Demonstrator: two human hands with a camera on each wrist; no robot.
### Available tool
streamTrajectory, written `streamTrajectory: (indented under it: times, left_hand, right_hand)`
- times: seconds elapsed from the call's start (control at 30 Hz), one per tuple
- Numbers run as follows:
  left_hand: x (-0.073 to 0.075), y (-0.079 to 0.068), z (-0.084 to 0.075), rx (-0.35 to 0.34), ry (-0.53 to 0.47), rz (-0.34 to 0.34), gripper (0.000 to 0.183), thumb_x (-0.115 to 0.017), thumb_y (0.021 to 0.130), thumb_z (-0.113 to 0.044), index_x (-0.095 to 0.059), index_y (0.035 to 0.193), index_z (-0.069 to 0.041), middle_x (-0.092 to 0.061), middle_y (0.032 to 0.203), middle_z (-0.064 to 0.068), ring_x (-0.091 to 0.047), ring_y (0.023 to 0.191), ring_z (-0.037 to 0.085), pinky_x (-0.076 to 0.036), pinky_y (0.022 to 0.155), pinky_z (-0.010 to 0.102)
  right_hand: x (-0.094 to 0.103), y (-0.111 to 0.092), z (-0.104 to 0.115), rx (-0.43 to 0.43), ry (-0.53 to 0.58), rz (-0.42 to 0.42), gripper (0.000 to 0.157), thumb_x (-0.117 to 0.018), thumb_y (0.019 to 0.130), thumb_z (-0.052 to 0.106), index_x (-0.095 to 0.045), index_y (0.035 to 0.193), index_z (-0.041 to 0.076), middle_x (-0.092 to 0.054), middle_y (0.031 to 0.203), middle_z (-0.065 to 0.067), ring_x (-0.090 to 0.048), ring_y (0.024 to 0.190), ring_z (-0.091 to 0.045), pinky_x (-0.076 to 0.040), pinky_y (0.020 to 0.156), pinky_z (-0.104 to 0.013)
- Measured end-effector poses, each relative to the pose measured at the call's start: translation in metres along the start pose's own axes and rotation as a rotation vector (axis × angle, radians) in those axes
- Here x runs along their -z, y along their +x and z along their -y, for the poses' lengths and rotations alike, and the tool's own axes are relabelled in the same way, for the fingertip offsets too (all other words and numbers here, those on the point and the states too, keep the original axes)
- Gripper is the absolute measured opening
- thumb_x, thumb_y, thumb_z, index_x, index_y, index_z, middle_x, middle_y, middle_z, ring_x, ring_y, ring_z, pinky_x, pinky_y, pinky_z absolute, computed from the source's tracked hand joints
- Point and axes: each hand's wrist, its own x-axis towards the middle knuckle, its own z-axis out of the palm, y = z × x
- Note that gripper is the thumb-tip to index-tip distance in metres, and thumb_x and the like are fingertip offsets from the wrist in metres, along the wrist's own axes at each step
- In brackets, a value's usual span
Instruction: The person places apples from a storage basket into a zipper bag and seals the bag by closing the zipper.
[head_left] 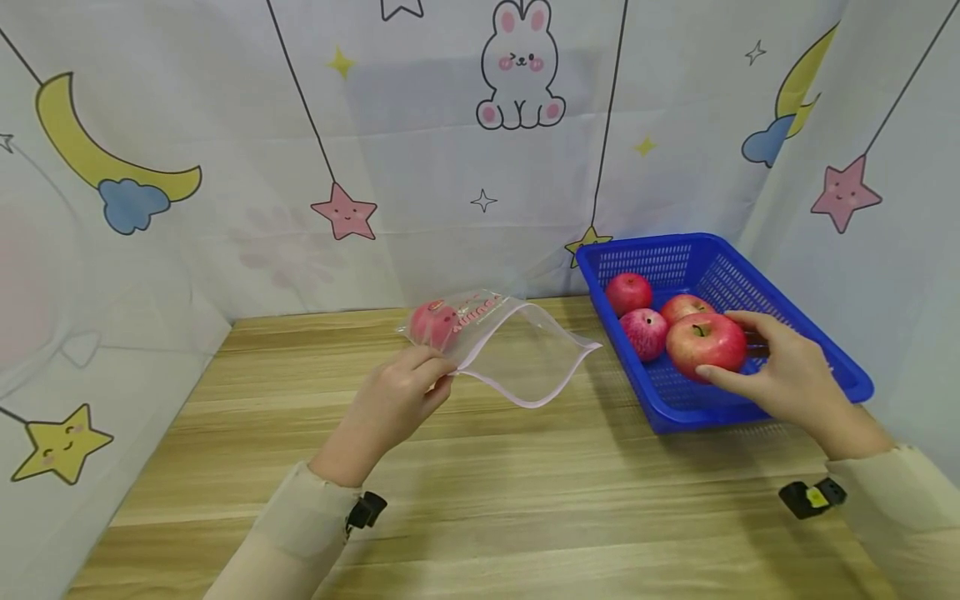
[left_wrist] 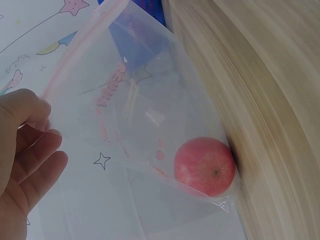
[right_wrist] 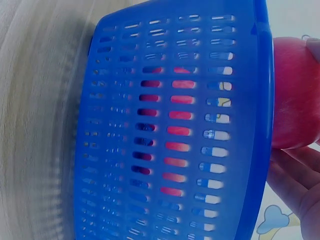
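Note:
My left hand (head_left: 401, 392) pinches the pink-edged rim of a clear zip bag (head_left: 517, 358), whose mouth gapes toward the right. One red apple (left_wrist: 205, 167) lies inside at the bag's closed end, near the tabletop. On the right, my right hand (head_left: 787, 367) grips a large red apple (head_left: 705, 346) between thumb and fingers, over the blue basket (head_left: 660, 417). Beneath and beside it in the basket are several more apples (head_left: 628, 293). In the right wrist view the gripped apple (right_wrist: 296, 92) shows above the basket's rim, partly cut off by the frame.
The wooden table (head_left: 480, 500) carries both bag and basket. Behind it hangs a white curtain (head_left: 450, 150) printed with stars, moons and a rabbit; it also runs along both sides. The basket's slotted walls stand close to the right-hand curtain.

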Motion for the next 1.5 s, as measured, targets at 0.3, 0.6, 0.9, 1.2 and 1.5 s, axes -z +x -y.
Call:
streamTrajectory:
  times: [0.3, 0.6, 0.9, 1.2, 1.5]
  left_hand:
    - [0.0, 0.001, 0.0, -0.005, -0.005, 0.003, 0.007, -0.068, 0.077, -0.003, -0.07, 0.084, -0.005, -0.064, 0.081, 0.004, -0.06, 0.068, 0.015, -0.054, 0.058, 0.026]
    - [0.0, 0.001, 0.0, -0.006, -0.001, 0.011, 0.008, -0.069, 0.077, -0.002, -0.07, 0.084, -0.005, -0.064, 0.081, 0.004, -0.06, 0.068, 0.015, -0.054, 0.059, 0.025]
    - [0.0, 0.002, 0.0, -0.007, 0.002, 0.005, 0.007, -0.067, 0.078, -0.004, -0.07, 0.084, -0.006, -0.064, 0.08, 0.003, -0.06, 0.068, 0.015, -0.053, 0.058, 0.025]
    - [-0.002, 0.0, 0.001, -0.013, 0.005, -0.012, 0.008, -0.069, 0.076, -0.002, -0.069, 0.083, -0.005, -0.064, 0.079, 0.003, -0.059, 0.067, 0.014, -0.053, 0.056, 0.025]
    - [-0.002, 0.0, 0.001, -0.02, 0.006, -0.022, 0.013, -0.073, 0.071, 0.001, -0.069, 0.082, -0.005, -0.064, 0.078, 0.004, -0.059, 0.066, 0.014, -0.053, 0.056, 0.025]
  right_hand:
    - [-0.005, 0.001, 0.006, 0.053, 0.037, -0.024, 0.075, -0.088, 0.063, 0.027, -0.055, 0.124, -0.001, -0.063, 0.11, -0.024, -0.052, 0.085, 0.01, -0.036, 0.067, 0.002]
    - [-0.009, 0.001, 0.017, 0.1, 0.064, -0.051, 0.074, -0.089, 0.061, 0.021, -0.056, 0.123, -0.001, -0.064, 0.109, -0.021, -0.041, 0.085, 0.025, -0.036, 0.069, 0.003]
    - [-0.014, -0.002, 0.022, 0.114, 0.069, -0.074, 0.076, -0.09, 0.059, 0.018, -0.056, 0.124, -0.001, -0.065, 0.108, -0.02, -0.042, 0.086, 0.023, -0.036, 0.071, 0.004]
    - [-0.022, -0.004, 0.033, 0.147, 0.048, -0.101, 0.08, -0.091, 0.057, 0.017, -0.055, 0.126, -0.001, -0.066, 0.107, -0.019, -0.061, 0.083, -0.011, -0.036, 0.072, 0.004]
    - [-0.028, -0.006, 0.045, 0.186, 0.052, -0.166, 0.082, -0.092, 0.052, 0.014, -0.056, 0.124, -0.002, -0.066, 0.103, -0.018, -0.061, 0.08, -0.014, -0.038, 0.073, 0.002]
